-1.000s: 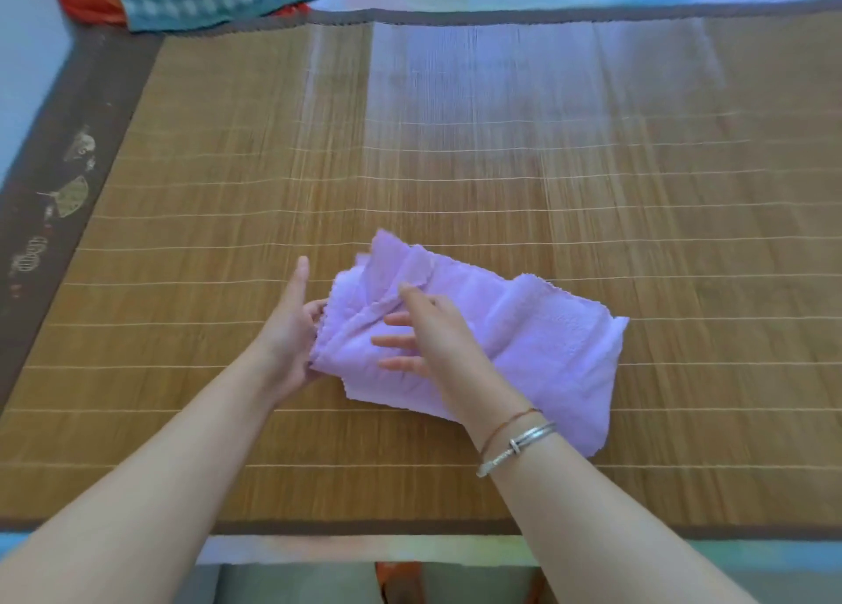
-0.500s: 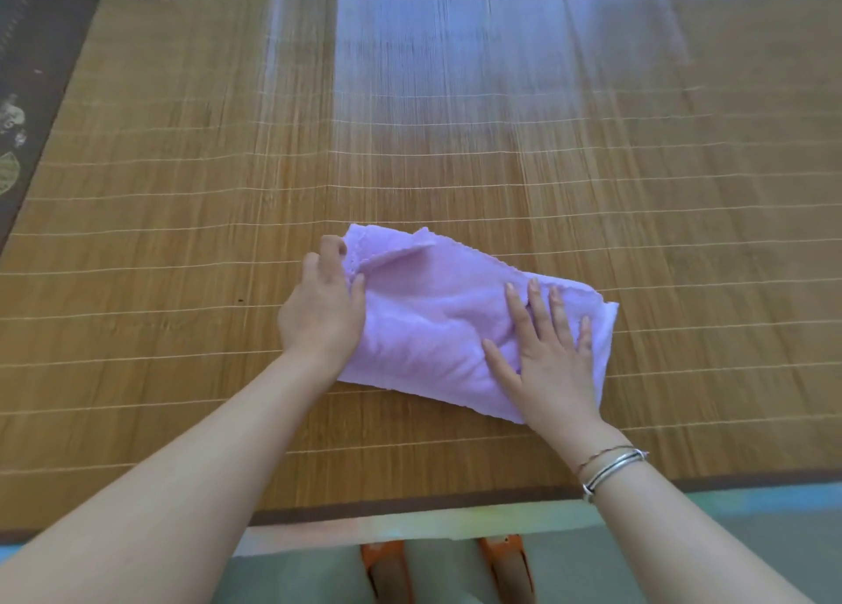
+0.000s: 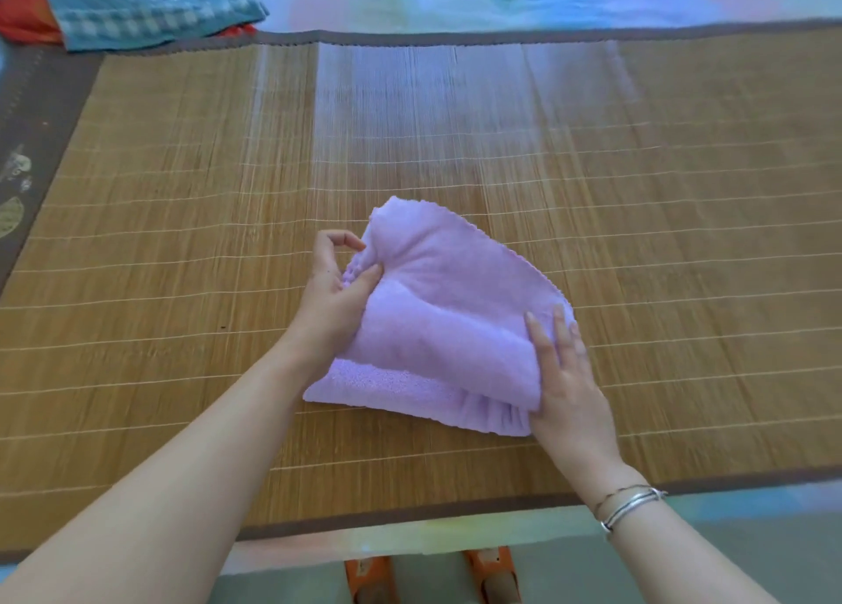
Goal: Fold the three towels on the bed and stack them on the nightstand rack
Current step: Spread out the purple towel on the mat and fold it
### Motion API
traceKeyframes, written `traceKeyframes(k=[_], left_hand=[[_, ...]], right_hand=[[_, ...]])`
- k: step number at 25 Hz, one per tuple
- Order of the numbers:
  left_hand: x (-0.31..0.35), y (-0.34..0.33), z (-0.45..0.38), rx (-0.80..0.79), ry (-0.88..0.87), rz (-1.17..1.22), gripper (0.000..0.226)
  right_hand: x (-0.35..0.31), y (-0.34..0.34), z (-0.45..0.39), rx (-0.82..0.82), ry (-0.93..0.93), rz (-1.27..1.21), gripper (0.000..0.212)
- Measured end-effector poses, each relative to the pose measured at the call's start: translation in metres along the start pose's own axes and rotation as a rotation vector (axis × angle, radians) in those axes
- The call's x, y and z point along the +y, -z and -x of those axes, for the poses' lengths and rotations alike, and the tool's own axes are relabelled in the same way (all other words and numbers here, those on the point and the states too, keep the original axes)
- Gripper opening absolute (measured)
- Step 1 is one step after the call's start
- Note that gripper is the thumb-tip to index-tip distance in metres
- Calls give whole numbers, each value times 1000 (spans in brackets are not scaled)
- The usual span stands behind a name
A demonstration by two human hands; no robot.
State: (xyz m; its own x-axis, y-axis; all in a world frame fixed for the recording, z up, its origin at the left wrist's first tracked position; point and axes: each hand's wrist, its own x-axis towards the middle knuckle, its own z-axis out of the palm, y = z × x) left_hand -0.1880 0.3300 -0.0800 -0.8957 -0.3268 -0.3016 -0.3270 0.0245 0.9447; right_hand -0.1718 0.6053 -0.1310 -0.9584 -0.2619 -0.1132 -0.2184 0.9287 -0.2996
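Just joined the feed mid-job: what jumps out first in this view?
A lilac towel lies partly folded in the middle of the bamboo mat. The left hand pinches its left edge, and the right hand holds its right end. A teal towel sits at the far left corner.

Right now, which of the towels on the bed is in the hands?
The purple towel, mid-mat: left hand pinches its left edge, right hand holds its right end. The teal towel and red-orange towel lie untouched at the far left corner.
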Motion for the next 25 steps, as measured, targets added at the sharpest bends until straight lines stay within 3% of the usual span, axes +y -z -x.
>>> traceKeyframes(k=[5, 8, 13, 15, 17, 19, 20, 22, 23, 25], left_hand=[[-70, 11, 20, 147, 90, -348, 16], [-73, 5, 14, 208, 110, -351, 20], [-64, 17, 7, 294, -93, -484, 26], [-75, 27, 0, 279, -61, -544, 26], [-87, 31, -4, 282, 13, -584, 26], [-91, 30, -4, 326, 153, -534, 39], [-88, 28, -4, 323, 248, -482, 50], [-75, 25, 2, 237, 439, -405, 68], [-66, 26, 7, 188, 511, -368, 71], [-41, 30, 23, 85, 610, -278, 68]], right_hand=[[24, -14, 16, -90, 220, 217, 104], [21, -20, 15, -115, 183, 132, 89], [13, -8, 21, -209, 263, 75, 67], [8, -5, 18, -199, 240, -64, 63], [2, -3, 10, -22, 81, -316, 56], [1, -6, -3, 204, -233, -524, 59], [4, -9, -10, 188, -432, -611, 69], [8, -7, -15, -33, -767, -870, 86], [8, -3, -12, -156, -855, -1008, 90], [0, 19, -11, -349, -861, -1074, 73]])
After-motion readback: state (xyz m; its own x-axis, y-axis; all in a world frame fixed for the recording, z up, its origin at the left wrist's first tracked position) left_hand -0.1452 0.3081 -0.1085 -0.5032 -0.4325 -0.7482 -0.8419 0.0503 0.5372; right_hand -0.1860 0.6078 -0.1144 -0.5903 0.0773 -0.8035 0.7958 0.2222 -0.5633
